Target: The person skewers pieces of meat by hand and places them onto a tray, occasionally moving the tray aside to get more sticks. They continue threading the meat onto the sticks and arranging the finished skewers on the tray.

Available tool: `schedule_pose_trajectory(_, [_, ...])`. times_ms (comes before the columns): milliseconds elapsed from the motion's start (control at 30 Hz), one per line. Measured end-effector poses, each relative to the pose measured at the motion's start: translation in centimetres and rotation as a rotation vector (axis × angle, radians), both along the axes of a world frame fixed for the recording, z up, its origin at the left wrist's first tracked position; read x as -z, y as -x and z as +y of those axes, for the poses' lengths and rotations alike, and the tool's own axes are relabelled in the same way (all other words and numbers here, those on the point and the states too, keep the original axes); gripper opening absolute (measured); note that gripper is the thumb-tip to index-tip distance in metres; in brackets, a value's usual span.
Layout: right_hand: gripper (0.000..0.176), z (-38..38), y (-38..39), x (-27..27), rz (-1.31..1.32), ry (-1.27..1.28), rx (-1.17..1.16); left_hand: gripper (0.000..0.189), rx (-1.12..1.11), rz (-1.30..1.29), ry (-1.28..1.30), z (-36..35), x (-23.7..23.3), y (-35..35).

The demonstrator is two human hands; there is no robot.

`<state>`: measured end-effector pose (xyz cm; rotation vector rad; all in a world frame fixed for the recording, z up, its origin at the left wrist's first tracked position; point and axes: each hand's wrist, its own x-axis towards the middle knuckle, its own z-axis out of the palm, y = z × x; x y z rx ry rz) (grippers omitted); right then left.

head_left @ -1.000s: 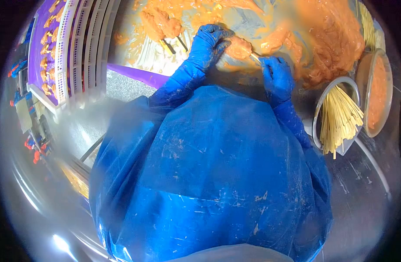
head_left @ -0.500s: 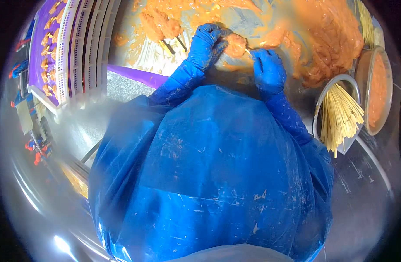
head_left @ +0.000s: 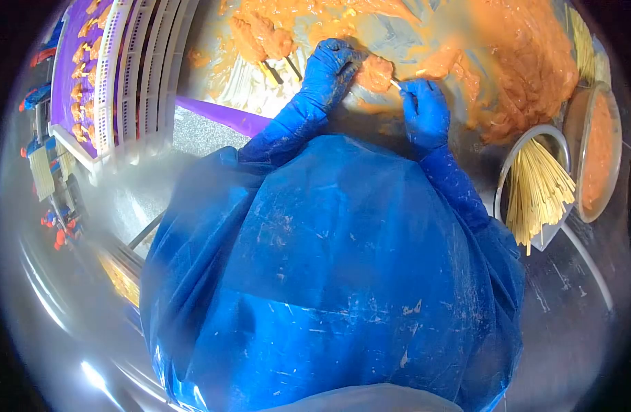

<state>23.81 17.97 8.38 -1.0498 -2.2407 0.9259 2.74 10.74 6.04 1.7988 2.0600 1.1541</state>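
Gloved in blue, my left hand (head_left: 331, 67) is closed on the left edge of a piece of orange marinated meat (head_left: 374, 73). My right hand (head_left: 425, 110) pinches a thin wooden skewer (head_left: 396, 84), whose tip end goes into the right side of that meat; how deep it reaches inside is hidden. Left of my left hand lie finished-looking meat skewers (head_left: 259, 42) with their sticks pointing toward me. They rest beside a white ribbed surface (head_left: 250, 89) smeared with marinade.
Loose marinated meat (head_left: 528, 62) is heaped at the right of the metal table. A holder of bamboo skewers (head_left: 538, 189) and a bowl of orange marinade (head_left: 597, 154) stand at the right. Stacked white trays (head_left: 113, 82) rise at the left. Other people (head_left: 61, 230) are far left.
The whole view has shifted slightly. Both hands keep their hold on the meat and the skewer, with hardly any movement between them.
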Motion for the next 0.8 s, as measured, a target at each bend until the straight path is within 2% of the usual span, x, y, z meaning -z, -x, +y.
schedule_pose_trajectory(100, [0.009,0.0,0.1,0.3,-0.011,-0.022,-0.001,0.024,-0.034,-0.054,0.001,0.0,-0.8,-0.5])
schedule_pose_trajectory(167, [0.009,0.0,0.1,0.2,0.004,-0.039,0.007,0.028,-0.153,-0.364,0.118,0.2,-2.7,-1.0])
schedule_pose_trajectory(300, [0.01,0.3,-0.4,-1.0,-0.069,-0.025,0.002,0.032,-0.106,-0.273,0.033,0.3,-0.6,-0.1])
schedule_pose_trajectory(367, [0.01,0.2,-0.4,-1.3,-0.102,-0.047,-0.018,0.032,-0.025,-0.046,-0.022,0.1,0.7,0.7])
schedule_pose_trajectory(567, [0.011,0.4,-0.3,-1.6,-0.177,-0.052,-0.018,0.024,0.001,-0.098,-0.029,0.4,0.5,0.7])
schedule_pose_trajectory(633, [0.009,0.4,-0.1,-1.5,-0.06,-0.129,-0.037,0.023,-0.001,-0.091,-0.024,0.5,1.0,0.8])
schedule_pose_trajectory(800, [0.009,0.6,0.1,-2.3,-0.076,-0.094,-0.071,0.021,0.019,-0.046,-0.016,0.4,1.0,1.0])
